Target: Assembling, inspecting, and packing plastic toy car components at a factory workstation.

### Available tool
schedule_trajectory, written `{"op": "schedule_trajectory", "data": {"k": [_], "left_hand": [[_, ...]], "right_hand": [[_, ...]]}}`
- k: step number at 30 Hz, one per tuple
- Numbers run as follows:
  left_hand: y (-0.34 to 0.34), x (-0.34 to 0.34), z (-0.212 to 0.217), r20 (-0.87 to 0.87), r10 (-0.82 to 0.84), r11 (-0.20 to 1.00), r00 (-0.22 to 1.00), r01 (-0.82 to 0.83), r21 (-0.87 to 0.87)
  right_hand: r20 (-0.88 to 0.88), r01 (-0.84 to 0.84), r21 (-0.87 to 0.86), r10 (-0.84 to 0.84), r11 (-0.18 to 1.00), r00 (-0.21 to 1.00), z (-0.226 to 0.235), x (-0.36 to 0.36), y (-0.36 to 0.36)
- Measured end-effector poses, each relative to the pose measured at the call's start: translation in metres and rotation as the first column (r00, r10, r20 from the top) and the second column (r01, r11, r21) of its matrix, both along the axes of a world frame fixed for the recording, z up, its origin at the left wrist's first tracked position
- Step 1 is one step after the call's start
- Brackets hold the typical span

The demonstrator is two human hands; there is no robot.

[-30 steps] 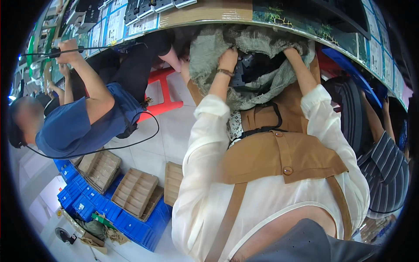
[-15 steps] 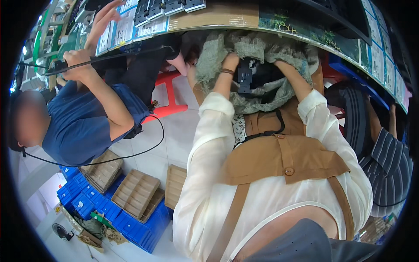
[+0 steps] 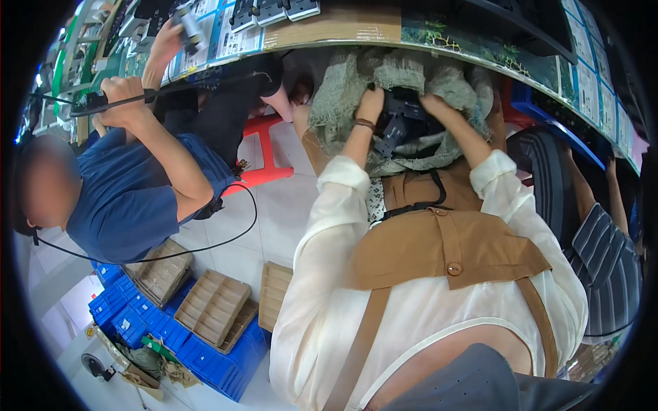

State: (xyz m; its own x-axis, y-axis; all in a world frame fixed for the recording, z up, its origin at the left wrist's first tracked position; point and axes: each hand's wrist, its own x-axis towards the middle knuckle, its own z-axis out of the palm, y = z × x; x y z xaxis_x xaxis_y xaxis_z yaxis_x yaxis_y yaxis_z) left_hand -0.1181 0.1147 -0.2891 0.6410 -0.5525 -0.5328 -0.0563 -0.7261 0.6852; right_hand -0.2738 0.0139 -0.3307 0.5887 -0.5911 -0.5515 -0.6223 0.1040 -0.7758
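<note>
Head view, only one. Left hand [image 3: 372,103] and right hand [image 3: 433,104] are both down in the mouth of a grey-green woven sack [image 3: 332,103], apart from each other, one at each side of the opening. Fingers mostly hidden by cloth and parts; can't tell whether either hand is clamped on anything. Main things: upper black part [image 3: 403,107], between the hands, and lower black part [image 3: 391,137], tilted, just below it, nearer the person. Both sit in the sack opening, at the lap, just in front of the bench [image 3: 473,51]. Deeper contents dark, can't make out.

Handling, my judgement: spread the sack's mouth with the wrists so cloth doesn't snag on part corners; take one part at a time by its solid body; watch for interlocked pieces and don't yank; keep knuckles and parts clear of the bench edge overhead.

Around: co-worker in blue shirt [image 3: 137,195] at left, raised hand on a blurred small device [image 3: 189,31]; red stool [image 3: 266,154]; brown divided tray [image 3: 214,308] over blue crates [image 3: 219,366] on the floor; striped sleeve [image 3: 606,240] at right.
</note>
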Motion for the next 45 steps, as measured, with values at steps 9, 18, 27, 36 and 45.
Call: {"op": "schedule_trajectory", "data": {"k": [9,18,27,36,45], "left_hand": [[0.018,-0.037,0.019,0.148,-0.115,0.992,0.982,0.105,0.070],[0.003,-0.031,0.011,0.239,-0.082,0.985,0.967,0.115,-0.126],[0.000,-0.033,0.023,-0.066,0.007,0.971,0.998,-0.022,-0.238],[-0.013,-0.080,0.057,0.126,0.044,0.955,0.991,-0.005,-0.295],[0.012,-0.121,0.102,0.346,0.100,0.731,0.933,0.167,-0.662]], "right_hand": [[-0.125,-0.071,-0.330,0.031,0.941,0.992,-0.038,0.003,-0.014],[0.254,0.087,-0.222,-0.028,0.971,0.967,0.016,0.018,0.017],[0.304,0.337,0.591,-0.589,0.733,0.749,0.028,0.013,0.028],[0.562,0.321,0.254,-0.410,0.912,0.718,0.068,0.009,0.050],[0.785,0.328,0.049,-0.239,0.944,0.572,0.100,-0.017,0.073]]}}
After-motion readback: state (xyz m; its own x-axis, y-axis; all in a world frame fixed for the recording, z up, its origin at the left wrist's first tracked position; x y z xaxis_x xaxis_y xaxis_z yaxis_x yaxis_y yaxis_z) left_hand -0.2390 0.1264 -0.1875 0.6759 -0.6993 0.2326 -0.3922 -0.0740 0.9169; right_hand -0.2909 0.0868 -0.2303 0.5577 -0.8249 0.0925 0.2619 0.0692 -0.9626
